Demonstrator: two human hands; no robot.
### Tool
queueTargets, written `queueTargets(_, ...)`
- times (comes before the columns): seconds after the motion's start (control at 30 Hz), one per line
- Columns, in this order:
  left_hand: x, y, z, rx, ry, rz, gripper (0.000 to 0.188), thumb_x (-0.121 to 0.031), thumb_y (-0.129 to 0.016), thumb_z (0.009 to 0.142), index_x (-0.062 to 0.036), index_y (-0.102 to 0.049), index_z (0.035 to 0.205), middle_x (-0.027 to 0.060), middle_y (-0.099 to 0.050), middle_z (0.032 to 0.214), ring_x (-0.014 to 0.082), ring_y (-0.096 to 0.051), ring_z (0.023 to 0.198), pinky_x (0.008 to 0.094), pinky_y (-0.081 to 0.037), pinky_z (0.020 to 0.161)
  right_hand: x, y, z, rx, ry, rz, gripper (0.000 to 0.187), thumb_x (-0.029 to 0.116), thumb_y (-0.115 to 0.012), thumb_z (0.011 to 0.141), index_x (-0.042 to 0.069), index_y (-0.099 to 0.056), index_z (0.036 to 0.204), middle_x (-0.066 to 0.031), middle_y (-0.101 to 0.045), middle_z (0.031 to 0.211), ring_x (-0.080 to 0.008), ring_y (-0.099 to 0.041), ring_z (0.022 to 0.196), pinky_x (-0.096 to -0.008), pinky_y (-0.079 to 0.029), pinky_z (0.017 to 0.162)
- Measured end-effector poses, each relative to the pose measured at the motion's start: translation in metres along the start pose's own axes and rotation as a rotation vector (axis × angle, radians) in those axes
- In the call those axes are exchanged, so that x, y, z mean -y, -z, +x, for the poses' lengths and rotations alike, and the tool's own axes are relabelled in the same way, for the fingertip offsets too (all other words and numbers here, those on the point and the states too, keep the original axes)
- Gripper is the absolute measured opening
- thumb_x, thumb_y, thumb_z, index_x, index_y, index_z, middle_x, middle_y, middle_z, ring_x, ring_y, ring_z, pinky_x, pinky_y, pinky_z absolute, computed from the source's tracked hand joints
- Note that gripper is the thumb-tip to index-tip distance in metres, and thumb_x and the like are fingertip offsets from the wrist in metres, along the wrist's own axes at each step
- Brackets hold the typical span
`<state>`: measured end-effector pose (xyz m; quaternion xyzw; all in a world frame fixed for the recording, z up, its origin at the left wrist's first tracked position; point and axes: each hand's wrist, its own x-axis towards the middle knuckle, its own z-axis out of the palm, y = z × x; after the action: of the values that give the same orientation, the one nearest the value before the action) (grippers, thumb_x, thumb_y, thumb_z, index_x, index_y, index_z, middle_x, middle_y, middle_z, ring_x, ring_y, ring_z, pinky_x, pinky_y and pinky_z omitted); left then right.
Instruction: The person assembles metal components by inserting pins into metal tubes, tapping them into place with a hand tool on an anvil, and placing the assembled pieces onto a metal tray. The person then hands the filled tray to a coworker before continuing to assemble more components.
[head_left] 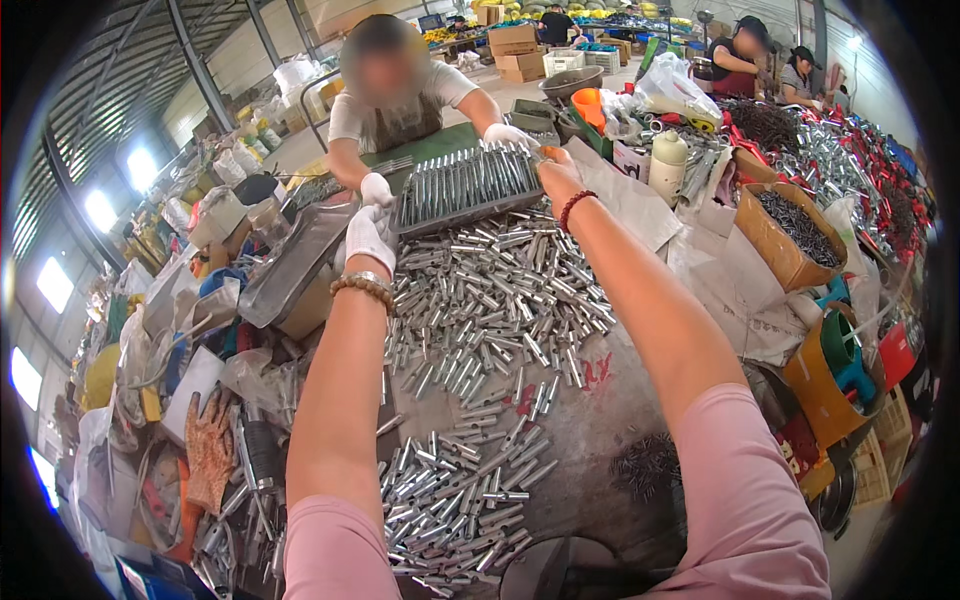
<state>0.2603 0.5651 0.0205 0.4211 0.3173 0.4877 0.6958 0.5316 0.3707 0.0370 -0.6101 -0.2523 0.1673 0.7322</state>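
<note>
**Black tray of metal rods, held by two people over a crowded counter**

The tray is at the far side of the counter, above a loose heap of metal tubes, packed with shiny rods lying side by side. The wearer's left hand, in a white glove, is closed round its near left corner; the right hand grips the right end. Opposite, a co-worker has a gloved hand at the left end and another at the far right.

If one person let go early, or the ends were lifted unevenly, the rods could slide out and mix with the tubes — the low rim would hardly stop them.

Left of the tray, a grey metal pan crowds that side; to its right stand a white bottle and an open cardboard box of dark screws.
</note>
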Motion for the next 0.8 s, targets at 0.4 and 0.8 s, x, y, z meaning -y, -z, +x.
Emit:
queueTargets(0.4, -0.042, -0.015, -0.119, -0.306, 0.211, -0.455, 0.08, -0.083, -0.063, 0.091, -0.0144, -0.059, 0.134, 0.011, -0.06, 0.13, 0.029, -0.06, 0.117, 0.0444, -0.057, 0.096, 0.011, 0.071, -0.027, -0.014, -0.103, 0.045, 0.055, 0.028, -0.066, 0.097, 0.007, -0.054, 0.146, -0.01, -0.063, 0.13, -0.0197, -0.058, 0.117, -0.0386, -0.055, 0.086)
queueTargets(0.8, -0.111, 0.078, -0.316, 0.013, 0.128, -0.226, 0.025, -0.024, -0.052, 0.104, -0.0062, -0.068, 0.11, 0.0133, -0.075, 0.105, 0.0315, -0.073, 0.097, 0.0451, -0.065, 0.079, 0.136, 0.141, -0.227, 0.573, -0.227, 0.163, 0.034, 0.019, -0.048, 0.111, 0.008, -0.062, 0.14, -0.0058, -0.072, 0.124, -0.0155, -0.069, 0.109, -0.0338, -0.06, 0.087)
